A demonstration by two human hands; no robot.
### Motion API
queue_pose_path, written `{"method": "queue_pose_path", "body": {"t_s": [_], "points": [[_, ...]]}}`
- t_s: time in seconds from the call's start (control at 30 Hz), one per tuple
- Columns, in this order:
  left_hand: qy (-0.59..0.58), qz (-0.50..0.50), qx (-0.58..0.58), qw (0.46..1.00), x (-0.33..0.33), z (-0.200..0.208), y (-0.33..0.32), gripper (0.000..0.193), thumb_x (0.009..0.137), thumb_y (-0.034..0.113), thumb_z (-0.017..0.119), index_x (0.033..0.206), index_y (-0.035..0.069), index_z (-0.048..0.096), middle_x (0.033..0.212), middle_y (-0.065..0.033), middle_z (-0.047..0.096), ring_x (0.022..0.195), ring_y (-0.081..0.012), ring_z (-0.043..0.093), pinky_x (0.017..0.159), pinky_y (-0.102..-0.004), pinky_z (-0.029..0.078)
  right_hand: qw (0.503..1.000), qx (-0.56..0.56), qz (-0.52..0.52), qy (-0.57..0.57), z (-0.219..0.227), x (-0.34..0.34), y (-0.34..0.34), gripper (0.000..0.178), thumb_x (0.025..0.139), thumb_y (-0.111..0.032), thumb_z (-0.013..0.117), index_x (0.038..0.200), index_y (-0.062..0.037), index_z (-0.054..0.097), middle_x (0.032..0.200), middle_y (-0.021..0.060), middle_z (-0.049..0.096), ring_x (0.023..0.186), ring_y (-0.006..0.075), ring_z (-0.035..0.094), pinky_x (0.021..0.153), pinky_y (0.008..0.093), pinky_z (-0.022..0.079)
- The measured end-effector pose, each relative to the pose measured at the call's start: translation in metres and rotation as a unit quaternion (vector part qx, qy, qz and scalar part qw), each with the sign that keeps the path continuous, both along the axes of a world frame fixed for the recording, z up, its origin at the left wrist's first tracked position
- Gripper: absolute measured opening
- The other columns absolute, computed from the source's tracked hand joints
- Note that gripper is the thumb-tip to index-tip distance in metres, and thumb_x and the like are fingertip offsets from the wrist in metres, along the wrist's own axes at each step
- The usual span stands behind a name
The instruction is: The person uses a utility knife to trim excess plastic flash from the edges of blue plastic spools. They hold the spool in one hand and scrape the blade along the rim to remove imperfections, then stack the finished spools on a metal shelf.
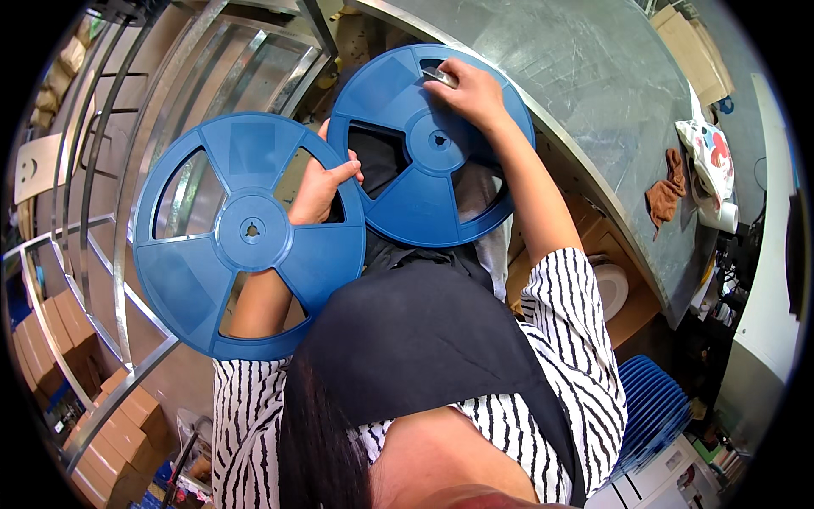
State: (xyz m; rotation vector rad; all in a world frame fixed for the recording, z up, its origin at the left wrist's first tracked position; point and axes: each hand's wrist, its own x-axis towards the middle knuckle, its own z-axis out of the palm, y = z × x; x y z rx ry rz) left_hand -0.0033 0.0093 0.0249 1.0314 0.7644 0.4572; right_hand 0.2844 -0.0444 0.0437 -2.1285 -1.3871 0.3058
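Two large blue plastic reels are in front of me, side by side, their rims meeting or overlapping. My left forearm runs behind the left reel (182,280). In that reel's right-hand window shows my left hand (315,191), its thumb and fingers closed round the rim where the two reels come together. The right reel (407,208) stands slightly farther off, with dark cloth visible through one window. At its top window my right hand (475,93) is closed on a small silvery object (439,78), whose exact kind I cannot make out. Its fingertips are partly hidden.
On the left stands a metal rack (127,280), with cardboard boxes (127,433) below. A grey metal table (577,68) fills the upper right, bearing a brown cloth (666,195) and a printed white bag (705,153). Several blue reels (649,407) are stacked at lower right.
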Motion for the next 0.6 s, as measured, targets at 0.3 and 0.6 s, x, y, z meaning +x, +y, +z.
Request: {"method": "queue_pose_path", "body": {"t_s": [0.3,0.6], "points": [[-0.011,-0.002,0.003,1.0,0.0,0.001,-0.001,0.086,0.081,-0.001,0.063,0.152,0.015,0.016,0.087,-0.0068,0.056,0.072,-0.0161,0.06,0.067,-0.0308,0.052,0.952,0.207,-0.223,-0.044,0.005,0.021,-0.062,0.018,0.085,-0.017,0.062,0.103,-0.0132,0.064,0.09,0.0131,0.068,0.084,0.0313,0.066,0.07,0.038,0.051],[-0.018,-0.011,0.017,1.0,-0.001,-0.003,0.006,0.08,0.082,0.0,0.064,0.149,0.013,0.022,0.089,-0.0076,0.056,0.075,-0.0164,0.06,0.069,-0.0311,0.052,0.803,0.206,-0.342,0.442,-0.051,-0.015,-0.176,0.05,0.098,-0.03,0.055,0.133,0.0042,0.05,0.132,0.011,0.056,0.12,0.019,0.053,0.102,0.0299,0.038]]}}
